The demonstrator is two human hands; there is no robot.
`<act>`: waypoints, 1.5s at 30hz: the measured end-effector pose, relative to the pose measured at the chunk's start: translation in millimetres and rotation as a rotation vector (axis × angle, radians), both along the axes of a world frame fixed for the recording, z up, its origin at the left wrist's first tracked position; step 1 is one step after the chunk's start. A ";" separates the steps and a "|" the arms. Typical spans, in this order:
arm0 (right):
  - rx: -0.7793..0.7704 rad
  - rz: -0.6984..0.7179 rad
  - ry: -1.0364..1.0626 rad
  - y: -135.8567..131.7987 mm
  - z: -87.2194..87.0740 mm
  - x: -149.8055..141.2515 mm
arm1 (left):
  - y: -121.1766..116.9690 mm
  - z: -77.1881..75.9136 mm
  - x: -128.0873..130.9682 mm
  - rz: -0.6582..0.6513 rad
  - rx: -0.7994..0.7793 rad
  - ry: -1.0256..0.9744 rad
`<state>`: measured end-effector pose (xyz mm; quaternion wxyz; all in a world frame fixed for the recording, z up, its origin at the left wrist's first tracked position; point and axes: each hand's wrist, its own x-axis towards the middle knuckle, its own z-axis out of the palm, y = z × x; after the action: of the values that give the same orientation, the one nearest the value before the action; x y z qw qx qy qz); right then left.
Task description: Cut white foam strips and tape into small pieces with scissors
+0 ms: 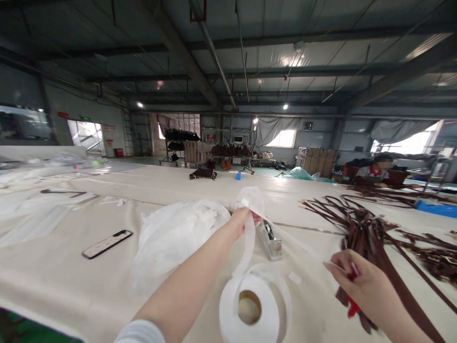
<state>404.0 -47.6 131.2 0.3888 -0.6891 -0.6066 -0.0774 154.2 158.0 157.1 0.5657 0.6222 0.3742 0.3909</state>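
Note:
My left hand (243,220) reaches forward over the table, closed on a strip of white paper tape (250,240) pulled up from a white roll (250,307) lying flat near the front edge. My right hand (357,281) is at the lower right, fingers pinched on the far end of the same thin strip and wrapped round a red-handled tool (352,305), whose shape I cannot make out. A metal tape dispenser (270,239) stands just behind the roll.
A crumpled clear plastic bag (174,238) lies left of the roll, a phone (107,244) farther left. A pile of brown leather straps (364,228) covers the right side. Another person (378,174) sits at the far right. The cream table (71,276) stretches far back.

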 end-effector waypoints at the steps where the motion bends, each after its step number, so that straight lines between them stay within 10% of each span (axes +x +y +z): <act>1: -0.003 0.024 -0.025 -0.3 -11.1 -4.1 | -0.8 10.8 -4.4 0.000 -0.049 -0.078; 10: -0.029 0.240 -0.018 17.2 -67.3 -80.1 | -42.4 72.4 -28.9 -0.088 -0.231 -0.460; 19: -0.141 0.460 0.357 14.1 -31.1 -91.5 | -71.2 93.5 -58.8 -0.327 -0.282 -0.202; 28: -0.228 0.691 0.771 42.6 41.0 -117.5 | -97.4 35.4 -36.2 -0.840 -0.531 0.238; 37: -0.102 0.547 0.880 44.9 18.2 -98.9 | -122.0 3.1 -75.1 -0.712 -0.625 0.101; 45: -0.178 0.318 0.869 20.9 -41.0 -33.8 | -158.8 -94.2 -100.8 -0.961 -0.808 0.132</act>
<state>370.2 -26.7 90.1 0.5531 -0.5869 -0.4900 0.3310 53.4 -0.8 62.9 0.8442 0.4810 0.2049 -0.1183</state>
